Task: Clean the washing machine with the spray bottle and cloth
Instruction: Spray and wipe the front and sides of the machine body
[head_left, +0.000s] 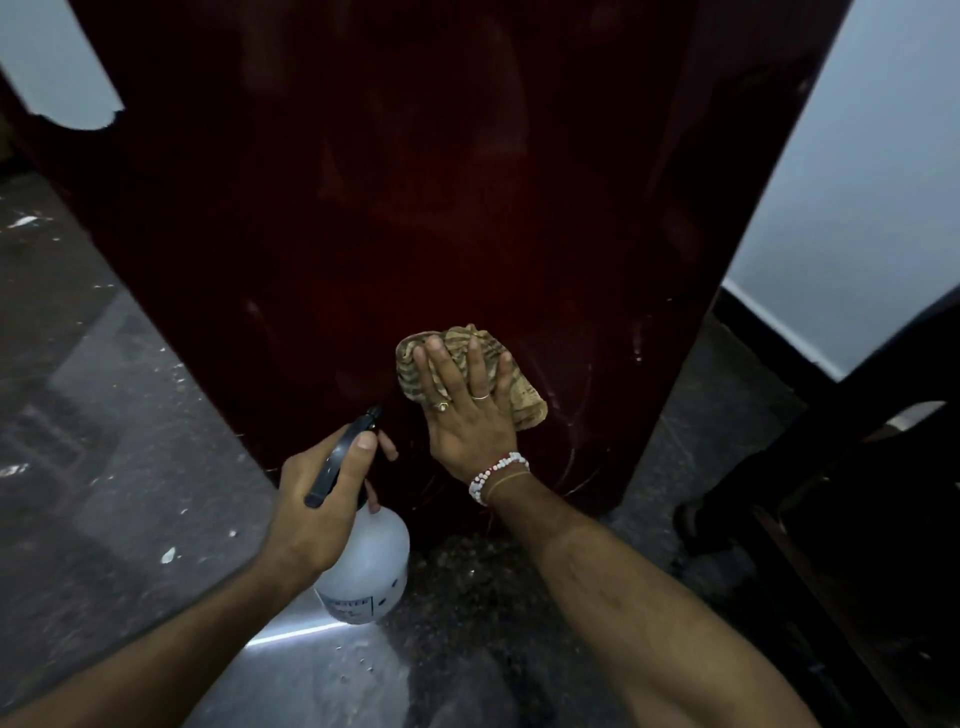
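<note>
Presses cloth (527, 402) with flat right hand (467, 418) low on washing machine (415, 208); grips spray bottle (371, 561) in left hand (314, 501), nozzle just left of cloth.

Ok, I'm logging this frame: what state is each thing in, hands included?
machine: lower panel streaked.
cloth: bunched against the machine.
bottle: held, nozzle toward the machine.
right hand: flat, pressing the cloth.
left hand: grips the bottle's head.
</note>
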